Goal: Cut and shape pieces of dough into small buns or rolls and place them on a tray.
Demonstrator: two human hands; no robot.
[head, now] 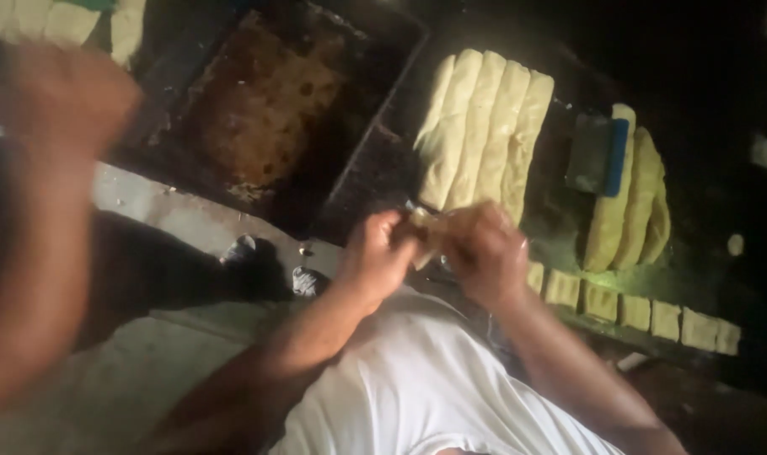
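My left hand [373, 259] and my right hand [486, 253] meet in front of my white shirt [417, 388], and together they pinch a small pale piece of dough [424, 229] between the fingers. Just beyond my hands several long dough logs [485, 135] lie side by side on a dark tray. A row of small square-cut dough pieces [636, 310] runs along the near edge to the right of my right hand.
A scraper with a blue edge [598, 156] rests on more dough logs [640, 202] at the right. A dark greasy tray [265, 109] sits at the upper left. Another person's blurred arm [38, 211] fills the left side. Feet [303, 280] stand on the grey floor.
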